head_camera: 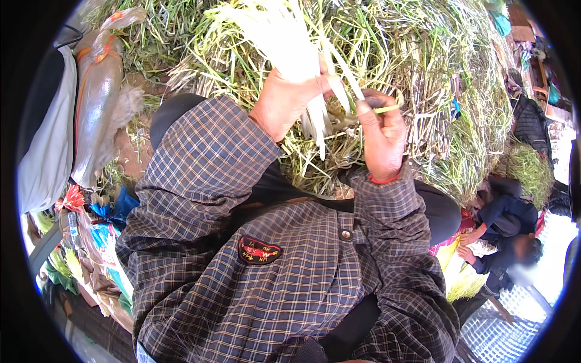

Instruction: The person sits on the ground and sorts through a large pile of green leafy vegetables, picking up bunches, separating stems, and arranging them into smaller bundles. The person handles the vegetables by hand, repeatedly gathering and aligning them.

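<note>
My left hand [288, 102] grips a bunch of pale, long-leaved green stalks [281, 38], with its thumb lying across them. Strong light bleaches much of the bunch white, and its cut-looking white ends [317, 122] hang below the hand. Beside it, my right hand [383, 134] pinches a stalk [347, 68] between thumb and fingers. A short green piece [386, 109] sticks out sideways at those fingertips. Both hands are above a large heap of similar stalks [435, 86], some green, some dry and straw-coloured.
At the left stands a tied clear plastic sack [97, 104] beside a pale cloth [50, 145]. Below it lie blue plastic [120, 204] and more wrapped bundles. On the right a co-worker [508, 236] sits with both hands near yellow-green stalks [467, 281]. A dark padded jacket [531, 122] lies beyond the heap.
</note>
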`<action>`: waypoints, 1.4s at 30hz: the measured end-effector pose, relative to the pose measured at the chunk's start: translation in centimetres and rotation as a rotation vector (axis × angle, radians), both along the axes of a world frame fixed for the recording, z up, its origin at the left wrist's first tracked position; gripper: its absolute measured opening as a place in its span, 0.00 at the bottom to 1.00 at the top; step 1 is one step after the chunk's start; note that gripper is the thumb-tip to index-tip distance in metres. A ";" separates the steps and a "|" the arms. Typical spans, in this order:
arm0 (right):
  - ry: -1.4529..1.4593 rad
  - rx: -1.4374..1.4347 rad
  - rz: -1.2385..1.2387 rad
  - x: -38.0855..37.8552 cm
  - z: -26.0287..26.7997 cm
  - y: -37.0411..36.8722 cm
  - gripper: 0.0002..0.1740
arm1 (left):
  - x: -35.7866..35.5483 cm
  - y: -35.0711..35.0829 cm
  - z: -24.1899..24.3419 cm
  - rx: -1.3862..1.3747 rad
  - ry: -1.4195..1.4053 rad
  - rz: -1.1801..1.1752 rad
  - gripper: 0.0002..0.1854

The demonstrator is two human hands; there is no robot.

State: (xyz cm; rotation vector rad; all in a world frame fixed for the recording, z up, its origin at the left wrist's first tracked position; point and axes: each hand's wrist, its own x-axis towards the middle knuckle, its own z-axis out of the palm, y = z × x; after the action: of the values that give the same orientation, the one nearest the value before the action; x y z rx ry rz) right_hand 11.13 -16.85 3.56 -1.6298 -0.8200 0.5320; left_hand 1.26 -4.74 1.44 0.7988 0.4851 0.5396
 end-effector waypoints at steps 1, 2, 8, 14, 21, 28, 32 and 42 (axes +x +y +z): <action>-0.163 -0.028 -0.018 1.1 -0.5 -0.2 0.05 | -0.3 0.4 0.0 -0.029 -0.038 0.057 0.10; -0.217 -0.193 -0.037 2.4 -0.8 -0.9 0.07 | -0.6 1.2 -0.1 -0.058 -0.077 0.114 0.09; -0.529 -1.075 0.016 9.6 -6.4 -5.6 0.08 | -1.5 4.2 0.3 -0.106 -0.145 0.409 0.09; -0.373 -1.593 0.463 9.0 -9.5 -9.2 0.20 | -5.6 9.8 0.4 -0.188 -0.269 0.458 0.05; -0.294 -0.935 0.164 9.4 -4.9 -4.6 0.19 | -3.5 8.1 -0.2 -0.291 -0.120 0.510 0.07; 0.118 -0.535 -0.020 12.2 -7.2 -2.0 0.15 | -4.4 6.5 -1.0 -0.307 -0.033 0.482 0.08; 0.328 -0.368 -0.229 14.6 -10.9 -2.3 0.14 | -4.2 5.4 0.9 -0.216 0.056 0.428 0.09; 0.428 -0.572 -0.423 17.9 -15.6 1.6 0.23 | -2.5 0.5 2.7 -0.253 0.125 -0.105 0.07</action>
State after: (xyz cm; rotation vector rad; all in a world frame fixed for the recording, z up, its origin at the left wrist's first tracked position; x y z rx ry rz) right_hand 28.99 -15.27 -12.05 -2.0319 0.0148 0.8164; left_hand -1.20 -4.23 4.12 0.6135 0.6101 0.3241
